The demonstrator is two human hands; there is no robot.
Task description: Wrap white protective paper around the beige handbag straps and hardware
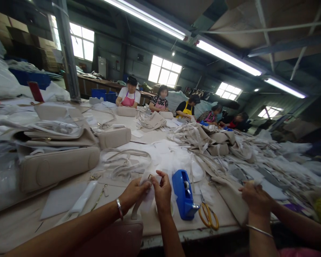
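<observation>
My left hand (pixel 133 194) and my right hand (pixel 163 192) meet near the table's front edge, both pinched on a small piece of white wrapping (pixel 147 200) around a strap fitting. Below them a beige handbag (pixel 117 237) rests at the table's front edge against me. A blue tape dispenser (pixel 184 194) stands just right of my right hand. Yellow-handled scissors (pixel 208 214) lie beyond it.
A co-worker's hands (pixel 254 196) work on beige fabric at the right. Beige bags (pixel 59 166) are stacked at the left, with straps (pixel 125 160) and white wrapping spread over the long table (pixel 24 223). Several people sit along the far side.
</observation>
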